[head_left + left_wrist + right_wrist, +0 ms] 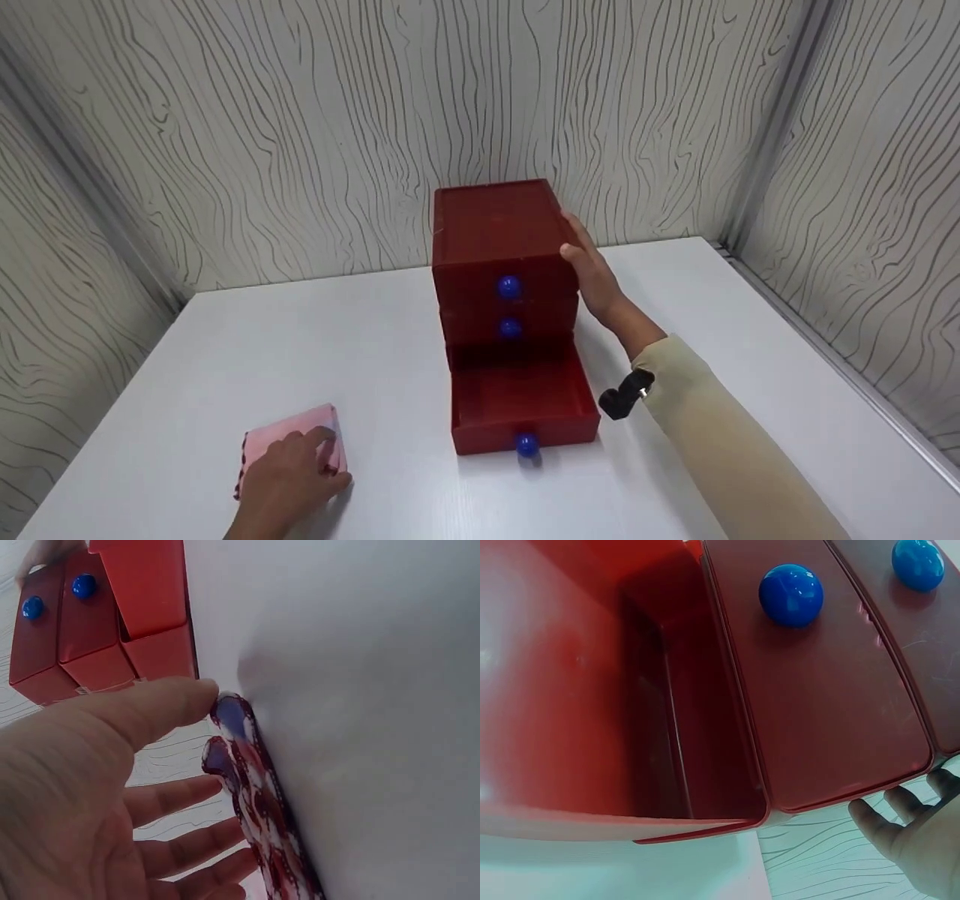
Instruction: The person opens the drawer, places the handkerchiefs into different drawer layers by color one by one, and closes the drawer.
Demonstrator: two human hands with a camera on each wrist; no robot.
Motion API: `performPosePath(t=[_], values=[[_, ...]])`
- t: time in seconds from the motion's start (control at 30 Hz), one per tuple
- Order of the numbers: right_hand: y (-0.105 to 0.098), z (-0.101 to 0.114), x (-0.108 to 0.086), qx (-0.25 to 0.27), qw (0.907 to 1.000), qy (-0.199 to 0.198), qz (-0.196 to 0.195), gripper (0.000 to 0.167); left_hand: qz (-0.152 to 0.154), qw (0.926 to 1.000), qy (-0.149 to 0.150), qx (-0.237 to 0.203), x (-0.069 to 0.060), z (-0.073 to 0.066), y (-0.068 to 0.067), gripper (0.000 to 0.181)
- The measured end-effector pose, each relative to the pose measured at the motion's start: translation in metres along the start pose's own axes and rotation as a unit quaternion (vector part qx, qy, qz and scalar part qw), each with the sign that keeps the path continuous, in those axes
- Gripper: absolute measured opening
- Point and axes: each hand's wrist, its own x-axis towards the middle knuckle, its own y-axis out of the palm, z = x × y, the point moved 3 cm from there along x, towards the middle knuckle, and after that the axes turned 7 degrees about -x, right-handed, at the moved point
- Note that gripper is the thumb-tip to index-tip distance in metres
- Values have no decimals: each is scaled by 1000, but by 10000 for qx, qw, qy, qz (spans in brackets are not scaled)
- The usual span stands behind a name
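Note:
A folded pink cloth [311,420] with a dark red and white patterned edge [262,810] lies on the table at the left. Over it is my left hand [289,476], its thumb near the folded edge and its loosely bent fingers touching the cloth. Between thumb and forefinger there is a wide gap. My right hand [596,281] rests against the right side of a dark red drawer cabinet [495,225], thumb by the top edge. The cabinet's bottom drawer [487,439] stands pulled out, with nothing seen inside; the two upper ones are closed.
Blue round knobs [509,286] sit on the drawer fronts. The white table [375,337] meets wood-grain patterned panels [300,150] at the back and sides. A black clip [626,395] is on the right sleeve [727,442].

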Motion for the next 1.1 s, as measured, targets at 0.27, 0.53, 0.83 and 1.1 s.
performPosePath(t=[0.27, 0.53, 0.83, 1.1], values=[[2, -13, 5, -16, 9997, -223, -30, 61, 185, 9991, -224, -314, 5, 1, 0, 50], [3, -12, 7, 28, 9996, -280, -29, 61, 487, 9978, -323, -313, 10, -1, 1, 39], [4, 15, -5, -182, 9998, 55, 12, 67, 210, 9997, -10, -112, 12, -7, -1, 23], [4, 13, -5, -113, 9999, -74, -5, 67, -300, 9977, 396, -462, 11, -15, -15, 19]])
